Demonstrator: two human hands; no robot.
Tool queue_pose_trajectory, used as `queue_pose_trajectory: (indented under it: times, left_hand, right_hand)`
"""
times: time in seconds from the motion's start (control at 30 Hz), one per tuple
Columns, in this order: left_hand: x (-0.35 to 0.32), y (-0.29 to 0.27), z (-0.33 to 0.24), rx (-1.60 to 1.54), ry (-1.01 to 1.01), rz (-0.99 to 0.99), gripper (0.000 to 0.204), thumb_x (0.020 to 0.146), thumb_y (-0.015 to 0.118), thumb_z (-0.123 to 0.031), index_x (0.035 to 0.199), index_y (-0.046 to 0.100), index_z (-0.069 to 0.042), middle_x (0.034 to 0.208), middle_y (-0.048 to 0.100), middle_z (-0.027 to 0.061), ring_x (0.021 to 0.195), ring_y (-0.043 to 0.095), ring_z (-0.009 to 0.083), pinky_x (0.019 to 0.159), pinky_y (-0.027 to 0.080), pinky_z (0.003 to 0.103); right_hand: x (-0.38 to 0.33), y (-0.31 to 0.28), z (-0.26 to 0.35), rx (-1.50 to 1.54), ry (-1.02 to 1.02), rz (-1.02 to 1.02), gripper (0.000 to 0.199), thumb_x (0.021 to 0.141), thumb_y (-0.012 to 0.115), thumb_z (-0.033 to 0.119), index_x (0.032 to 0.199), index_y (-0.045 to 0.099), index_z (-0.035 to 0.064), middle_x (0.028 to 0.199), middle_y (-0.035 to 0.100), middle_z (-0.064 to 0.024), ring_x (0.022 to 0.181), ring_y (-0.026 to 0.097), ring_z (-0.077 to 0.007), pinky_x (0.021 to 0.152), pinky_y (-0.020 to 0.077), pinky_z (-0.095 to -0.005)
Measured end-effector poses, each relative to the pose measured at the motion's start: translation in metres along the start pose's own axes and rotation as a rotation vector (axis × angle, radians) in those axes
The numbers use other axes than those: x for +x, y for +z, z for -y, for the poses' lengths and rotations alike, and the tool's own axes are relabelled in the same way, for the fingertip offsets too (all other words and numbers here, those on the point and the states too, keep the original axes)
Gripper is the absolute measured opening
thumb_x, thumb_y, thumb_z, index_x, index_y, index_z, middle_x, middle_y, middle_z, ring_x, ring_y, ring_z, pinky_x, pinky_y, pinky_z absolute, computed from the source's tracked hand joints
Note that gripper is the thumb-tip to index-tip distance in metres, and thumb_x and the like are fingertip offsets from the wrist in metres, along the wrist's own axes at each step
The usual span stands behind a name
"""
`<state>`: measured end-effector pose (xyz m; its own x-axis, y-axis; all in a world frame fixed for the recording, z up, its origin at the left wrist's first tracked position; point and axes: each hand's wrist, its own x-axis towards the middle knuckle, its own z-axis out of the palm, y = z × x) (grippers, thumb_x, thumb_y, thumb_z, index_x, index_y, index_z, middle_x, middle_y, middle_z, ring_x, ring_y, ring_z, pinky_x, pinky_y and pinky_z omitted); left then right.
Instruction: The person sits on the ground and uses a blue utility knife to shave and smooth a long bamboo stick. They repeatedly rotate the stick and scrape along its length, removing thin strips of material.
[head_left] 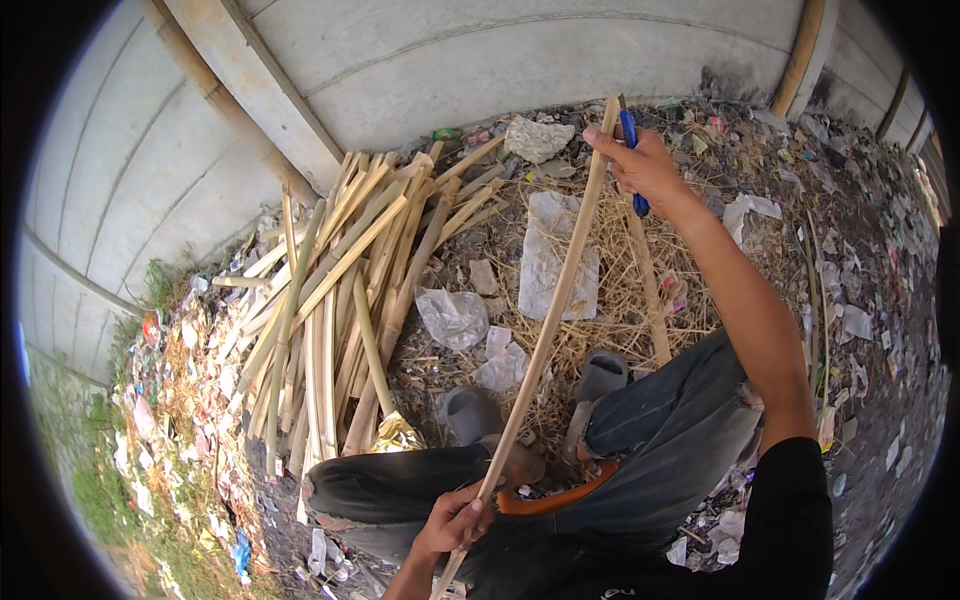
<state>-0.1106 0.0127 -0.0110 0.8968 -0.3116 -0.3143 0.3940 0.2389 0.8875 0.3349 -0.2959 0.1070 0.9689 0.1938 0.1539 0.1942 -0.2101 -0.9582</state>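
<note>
A long split bamboo strip (555, 300) slants from my lap up and away toward the wall. Near its lower end, my left hand (455, 522) is closed around it. My right hand (645, 172) grips a blue utility knife (629, 130), its blade pointing up beside the strip's far end. The right thumb lies against the strip there. Whether the blade touches the bamboo I cannot tell. Beneath the strip are my bent legs in torn jeans and grey sandals (604, 375). An orange curved thing (560, 492) shows between my legs, partly hidden.
A heap of split bamboo pieces (345, 290) lies to the left, against the grey concrete wall (540, 55). Straw shavings (625, 290), plastic sheets (560, 245) and a pale rock (540, 140) lie ahead. Litter covers the ground on both sides. A bamboo post (230, 95) leans at the wall.
</note>
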Motion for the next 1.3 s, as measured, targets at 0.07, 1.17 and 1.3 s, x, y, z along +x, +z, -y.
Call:
queue_pose_trajectory:
  times: [0.07, 1.17, 1.3]
  left_hand:
    - [0.003, -0.003, 0.0, 0.026, -0.028, 0.019, 0.053, 0.11, 0.05, -0.031, 0.149, 0.048, 0.007, 0.074, 0.06, 0.007, 0.057, 0.053, 0.0113, 0.054, 0.044, 0.026]
    - [0.128, 0.009, -0.077, 0.406, 0.329, -0.279, 0.057, 0.111, 0.049, -0.017, 0.161, 0.028, 0.0, 0.069, 0.052, -0.0024, 0.051, 0.048, 0.005, 0.047, 0.041, 0.022]
    - [0.128, -0.006, -0.076, 0.548, 0.326, -0.349, 0.053, 0.105, 0.056, -0.013, 0.155, 0.041, 0.001, 0.073, 0.064, 0.0055, 0.064, 0.061, 0.0105, 0.06, 0.05, 0.029]
  right_hand:
    - [-0.002, 0.008, -0.001, -0.048, -0.025, -0.062, 0.055, 0.096, 0.071, 0.055, 0.07, 0.058, 0.0081, 0.053, 0.043, 0.0055, 0.046, 0.039, -0.0091, 0.045, 0.031, -0.033]
    - [-0.138, 0.126, 0.02, -0.714, -0.498, 0.513, 0.05, 0.105, 0.055, 0.047, 0.087, 0.059, 0.0005, 0.057, 0.062, -0.018, 0.056, 0.066, -0.0419, 0.05, 0.05, -0.0499]
    - [-0.123, 0.127, 0.013, -0.763, -0.574, 0.468, 0.051, 0.106, 0.054, 0.048, 0.088, 0.06, 0.0006, 0.059, 0.063, -0.019, 0.056, 0.066, -0.0415, 0.05, 0.0497, -0.0498]
